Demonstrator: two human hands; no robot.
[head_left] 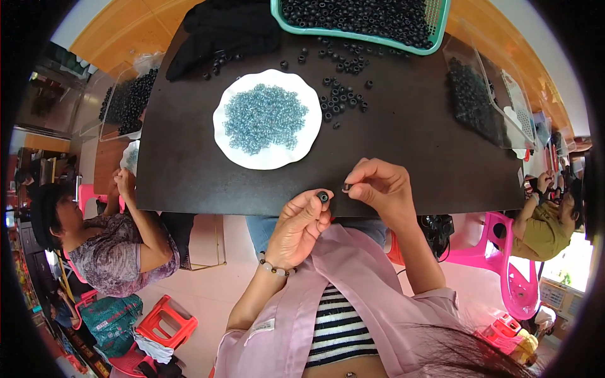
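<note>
Near the front edge of the dark table (416,138), my left hand (297,228) pinches a small black round part with a hole (323,197) between thumb and fingertips, its open end turned up. Just right of it, my right hand (386,190) closes thumb and forefinger on a small dark piece (346,188), too small to name. The two hands are close but apart. Beyond them stands a white scalloped plate (311,140) heaped with tiny clear bluish pieces (265,120). Several loose black round parts (340,97) lie to the plate's right.
A green basket (359,43) full of black parts stands at the far edge. Black cloth (220,38) lies far left. Clear bins of black parts stand at the right (469,94) and left (129,104). One person sits left (123,252), another right (542,227).
</note>
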